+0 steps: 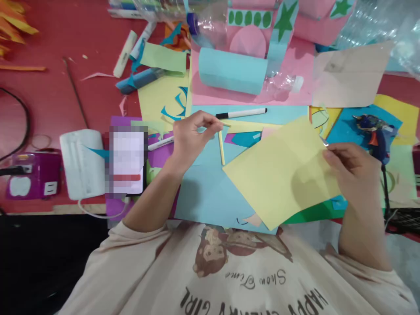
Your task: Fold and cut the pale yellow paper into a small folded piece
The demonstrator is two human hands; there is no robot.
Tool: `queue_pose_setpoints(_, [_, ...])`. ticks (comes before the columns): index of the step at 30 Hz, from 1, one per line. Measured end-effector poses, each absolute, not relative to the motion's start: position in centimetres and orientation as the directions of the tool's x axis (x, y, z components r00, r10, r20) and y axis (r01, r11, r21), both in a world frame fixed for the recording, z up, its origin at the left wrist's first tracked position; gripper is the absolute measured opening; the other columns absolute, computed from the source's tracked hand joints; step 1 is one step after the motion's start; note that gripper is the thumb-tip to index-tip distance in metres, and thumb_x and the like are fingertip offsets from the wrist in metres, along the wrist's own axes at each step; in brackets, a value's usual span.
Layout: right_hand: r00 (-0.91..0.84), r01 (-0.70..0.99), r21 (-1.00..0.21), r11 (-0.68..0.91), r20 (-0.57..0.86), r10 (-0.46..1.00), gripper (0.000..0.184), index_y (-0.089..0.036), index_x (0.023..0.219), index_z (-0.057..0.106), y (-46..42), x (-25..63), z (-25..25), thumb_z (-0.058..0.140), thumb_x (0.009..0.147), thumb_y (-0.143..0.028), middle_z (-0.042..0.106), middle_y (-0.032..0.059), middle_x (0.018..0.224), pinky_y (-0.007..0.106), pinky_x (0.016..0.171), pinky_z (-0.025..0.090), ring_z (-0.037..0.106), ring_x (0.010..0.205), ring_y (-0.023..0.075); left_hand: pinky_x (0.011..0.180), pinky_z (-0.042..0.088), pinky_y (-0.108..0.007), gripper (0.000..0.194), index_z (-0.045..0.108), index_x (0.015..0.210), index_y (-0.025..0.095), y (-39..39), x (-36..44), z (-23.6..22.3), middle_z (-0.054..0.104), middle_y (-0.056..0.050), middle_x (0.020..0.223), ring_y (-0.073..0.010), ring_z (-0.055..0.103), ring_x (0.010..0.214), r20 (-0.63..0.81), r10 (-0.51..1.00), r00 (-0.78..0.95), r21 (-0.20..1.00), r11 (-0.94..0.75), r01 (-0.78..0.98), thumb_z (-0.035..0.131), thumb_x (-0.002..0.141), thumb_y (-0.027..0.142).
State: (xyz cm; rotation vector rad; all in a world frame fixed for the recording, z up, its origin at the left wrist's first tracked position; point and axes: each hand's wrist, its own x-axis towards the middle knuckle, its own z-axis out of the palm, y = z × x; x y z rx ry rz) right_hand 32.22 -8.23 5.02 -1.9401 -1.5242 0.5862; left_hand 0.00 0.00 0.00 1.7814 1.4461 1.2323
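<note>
My left hand [192, 138] is closed in a pinch on the top of a thin yellow paper stick [222, 148], which hangs down over a light blue sheet [203, 192]. At the right, my right hand [349, 173] grips the right corner of a yellow paper sheet [278, 168] with closed fingers. That sheet lies tilted like a diamond between both hands. A black-capped white marker [241, 113] lies just above my left hand.
A light blue paper roll [231, 70] and clear plastic bottles [282, 83] sit on pink paper behind. A blue glue gun [376, 135] rests at right. A phone [126, 159], white mask [80, 162] and purple power strip [33, 175] lie at left on the red table [49, 87].
</note>
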Motion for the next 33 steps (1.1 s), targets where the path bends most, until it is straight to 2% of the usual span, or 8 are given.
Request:
queue_pose_setpoints(8, [0.500,0.499,-0.799,-0.337,-0.053,0.865,0.038,-0.023,0.114,0.060,-14.0,31.6,1.6,0.065,0.079,-0.039,0.066,0.0028,0.084,0.021,0.048,0.039,0.060,0.067,0.0137,0.073,0.055,-0.026,0.014,0.066,0.094,0.025,-0.2,0.1,0.1,0.073,0.003,0.078,-0.0123,0.070,0.072,0.415,0.907,0.068,0.742,-0.381,0.552,0.056,0.089,0.034])
queue_pose_setpoints(13, [0.450,0.647,-0.679,-0.347,-0.028,0.893,0.040,-0.019,0.120,0.057,-16.0,30.2,1.3,0.059,0.084,-0.036,0.053,-0.0054,0.061,0.022,0.047,0.037,0.044,0.047,0.0092,0.116,0.031,-0.046,0.009,0.066,0.078,0.026,0.8,-0.5,0.3,0.074,0.001,0.104,-0.0196,0.067,0.105,0.518,0.843,0.145,0.628,-0.490,0.605,0.065,0.084,0.033])
queue_pose_setpoints(16, [0.406,0.783,-0.556,-0.280,0.114,0.907,0.036,-0.018,0.115,0.059,-16.0,30.5,1.7,0.062,0.083,-0.034,0.045,-0.0086,0.052,0.024,0.050,0.038,0.042,0.046,0.0098,0.106,0.043,-0.041,0.026,0.067,0.073,0.025,0.9,-0.8,0.7,0.073,0.000,0.104,-0.0168,0.070,0.092,0.481,0.869,0.112,0.695,-0.456,0.555,0.054,0.092,0.036])
queue_pose_setpoints(19, [0.281,0.860,-0.493,-0.131,0.244,0.928,0.026,-0.017,0.105,0.061,-14.6,31.3,2.2,0.061,0.085,-0.033,0.049,-0.0060,0.056,0.025,0.051,0.040,0.044,0.047,0.0103,0.070,0.053,-0.027,0.020,0.068,0.100,0.027,0.0,-0.7,1.6,0.072,-0.001,0.105,-0.0102,0.069,0.067,0.477,0.873,0.103,0.715,-0.454,0.532,0.050,0.094,0.034])
queue_pose_setpoints(22, [0.005,0.936,-0.337,0.100,0.296,0.955,0.021,-0.018,0.104,0.061,-12.6,31.5,2.8,0.058,0.087,-0.030,0.056,-0.0002,0.066,0.028,0.060,0.046,0.052,0.059,0.0145,0.059,0.049,-0.023,0.014,0.067,0.083,0.024,-2.0,0.2,2.8,0.073,0.003,0.075,-0.0098,0.067,0.061,0.550,0.826,0.127,0.625,-0.507,0.593,0.057,0.090,0.029])
queue_pose_setpoints(25, [-0.284,0.946,-0.133,0.296,0.102,0.953,0.021,-0.018,0.106,0.061,-10.9,31.1,3.3,0.052,0.089,-0.026,0.060,0.0066,0.079,0.033,0.066,0.049,0.059,0.078,0.0226,0.064,0.051,-0.024,0.022,0.068,0.082,0.019,-5.2,2.1,3.4,0.076,-0.001,0.078,-0.0137,0.071,0.074,0.542,0.691,0.478,0.361,-0.705,0.610,0.050,0.093,0.026])
queue_pose_setpoints(28, [-0.393,0.917,-0.090,0.388,-0.060,0.917,0.018,-0.017,0.099,0.063,-9.9,30.2,3.3,0.050,0.088,-0.021,0.062,0.0096,0.085,0.036,0.063,0.049,0.060,0.081,0.0260,0.092,0.052,-0.033,0.033,0.066,0.109,0.018,-8.6,4.3,2.5,0.069,-0.008,0.121,-0.0202,0.067,0.108,0.334,0.613,0.716,0.270,-0.790,0.551,0.045,0.096,0.038])
queue_pose_setpoints(33, [-0.473,0.864,-0.177,0.471,0.036,0.880,0.025,-0.016,0.109,0.062,-8.0,28.4,2.2,0.048,0.090,-0.022,0.064,0.0145,0.107,0.045,0.082,0.052,0.059,0.100,0.0296,0.110,0.040,-0.042,0.051,0.048,0.137,0.021,-11.3,5.6,-0.1,0.044,-0.009,0.148,-0.0243,0.046,0.135,0.087,0.583,0.808,0.167,-0.808,0.565,0.046,0.093,0.046])
